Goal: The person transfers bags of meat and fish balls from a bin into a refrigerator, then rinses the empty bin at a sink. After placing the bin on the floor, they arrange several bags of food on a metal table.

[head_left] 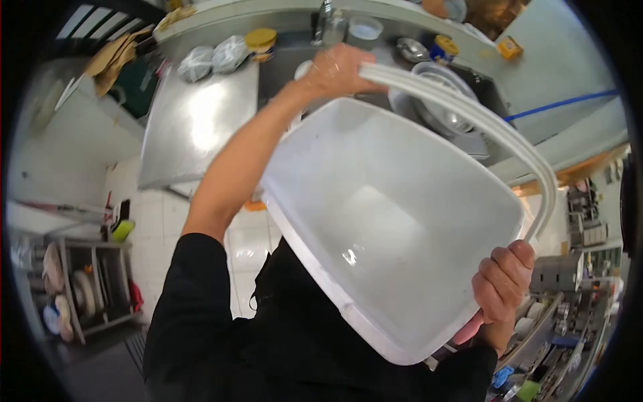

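Observation:
A large white rectangular plastic tub point(375, 221) is held up in front of my body, tilted so its wet, shiny inside faces me. My left hand point(338, 72) is closed around the upper end of a ridged white curved band point(495, 130), just above the tub's far edge. From there the band arcs out to the right, away from the rim, and comes down to my right hand point(502, 278). That hand is wrapped around the tub's right corner, where the band's lower end meets it. The thumb is under the rim.
Behind the tub is a steel sink with metal bowls point(445, 100) and a faucet point(325, 20). On the steel counter point(201, 120) sit two plastic-wrapped bundles point(214, 57) and a yellow-lidded tub point(261, 43). A rack point(94, 288) stands lower left; shelves of kitchenware point(556, 321) line the right.

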Demonstrator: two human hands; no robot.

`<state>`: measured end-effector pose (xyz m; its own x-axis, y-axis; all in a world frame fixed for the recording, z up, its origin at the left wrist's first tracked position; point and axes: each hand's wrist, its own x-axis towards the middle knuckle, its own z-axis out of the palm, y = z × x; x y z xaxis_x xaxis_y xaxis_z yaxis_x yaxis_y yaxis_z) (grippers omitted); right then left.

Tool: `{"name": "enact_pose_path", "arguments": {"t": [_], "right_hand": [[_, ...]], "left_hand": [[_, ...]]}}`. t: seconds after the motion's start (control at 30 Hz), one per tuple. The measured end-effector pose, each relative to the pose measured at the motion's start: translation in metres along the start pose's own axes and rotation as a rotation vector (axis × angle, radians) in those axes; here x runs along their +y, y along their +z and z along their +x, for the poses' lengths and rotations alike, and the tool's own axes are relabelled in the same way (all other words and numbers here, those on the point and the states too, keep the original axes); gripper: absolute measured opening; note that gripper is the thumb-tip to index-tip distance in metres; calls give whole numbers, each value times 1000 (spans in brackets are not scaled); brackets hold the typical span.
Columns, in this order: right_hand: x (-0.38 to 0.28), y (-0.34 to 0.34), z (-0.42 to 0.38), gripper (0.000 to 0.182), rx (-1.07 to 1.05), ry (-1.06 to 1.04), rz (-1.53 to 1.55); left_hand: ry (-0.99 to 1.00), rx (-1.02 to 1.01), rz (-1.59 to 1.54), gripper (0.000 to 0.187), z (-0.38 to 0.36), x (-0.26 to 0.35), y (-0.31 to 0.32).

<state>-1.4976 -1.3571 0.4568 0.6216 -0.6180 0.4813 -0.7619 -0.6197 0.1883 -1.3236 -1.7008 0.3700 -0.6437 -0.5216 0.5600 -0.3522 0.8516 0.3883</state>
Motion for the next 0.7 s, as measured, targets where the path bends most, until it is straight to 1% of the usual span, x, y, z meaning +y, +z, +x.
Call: {"name": "enact_pose_path", "arguments": {"t": [0.03, 0.07, 0.1, 0.17, 0.2, 0.27, 0.3, 0.37, 0.43, 0.47, 0.5, 0.53, 0.57, 0.6, 0.67, 0.7], "right_hand": [[-8, -5, -5, 34, 12, -20, 37], [-17, -7, -9, 32, -37, 0, -24], [-22, -1, -25, 30, -16, -79, -119], [-31, 11, -57, 32, 49, -233, -316], [-23, 1, -53, 38, 362, -304, -300], [-6, -18, -44, 52, 1039, -411, -257], [-13, -19, -35, 52, 1048, -429, -205], [-35, -15, -21, 36, 816, -106, -204], [-75, 27, 22, 29, 607, -111, 82], [-98, 39, 45, 38, 410, -72, 191], [-115, 54, 68, 25, 230, -183, 328], [-133, 68, 91, 23, 32, -265, 473], [-149, 100, 116, 28, 11, -232, 475], [-182, 134, 138, 35, -17, -200, 473], [-250, 198, 182, 33, -151, -240, 592], [-288, 251, 185, 29, -542, -168, 632]], "left_hand": [[26, 124, 60, 28, -17, 4, -21], [-17, 175, 94, 22, -36, 15, -46], [-83, 215, 99, 19, -57, 31, -70], [-88, 260, 289, 13, -102, 45, -105], [-122, 258, 319, 13, -122, 59, -119], [-42, 243, 446, 18, -168, 96, -129], [9, 253, 492, 23, -192, 102, -126], [-100, 128, 609, 20, -236, 121, -119], [-229, 44, 691, 21, -288, 117, -113], [-305, 9, 704, 19, -316, 113, -111], [-353, 18, 734, 19, -344, 107, -109], [-441, -14, 709, 19, -375, 99, -109], [-530, -45, 695, 18, -400, 89, -108], [-586, -29, 734, 18, -433, 85, -115], [-736, 40, 710, 19, -497, 81, -125], [-777, 70, 738, 19, -534, 83, -131]]}}
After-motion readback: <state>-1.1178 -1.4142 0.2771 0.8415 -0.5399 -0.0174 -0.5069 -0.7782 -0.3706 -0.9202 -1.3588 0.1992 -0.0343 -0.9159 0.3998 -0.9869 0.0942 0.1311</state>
